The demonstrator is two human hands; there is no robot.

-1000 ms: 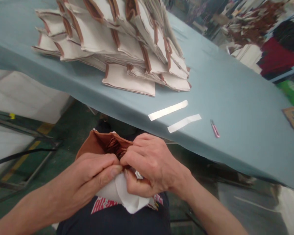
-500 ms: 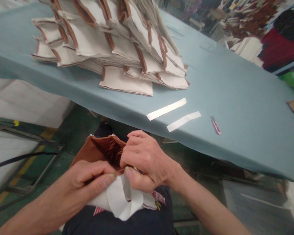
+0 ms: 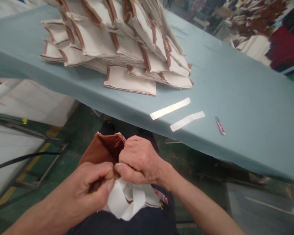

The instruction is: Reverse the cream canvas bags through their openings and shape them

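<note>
- Left hand [image 3: 90, 186]: fingers curled, thumb and fingertips pinched tight on the rim of the cloth bag [image 3: 95, 150].
- The bag sits over the lap, below the table [image 3: 235, 94]: smooth brown lining, gaping mouth (pale outside).
- Pile of bags [image 3: 98, 36]: cream, flattened, brown-edged.
- White ribbon [image 3: 115, 199]: flat, smooth, looped below the hands.
- Right hand [image 3: 140, 160]: closed, thumb gripping the same rim.
- Two strips [image 3: 170, 108]: narrow, white.
- Snips [image 3: 220, 126]: slim, pinkish.

Bare forearms [image 3: 196, 199], dark clothing [image 3: 142, 226] (red-and-white print [image 3: 161, 196])
</note>
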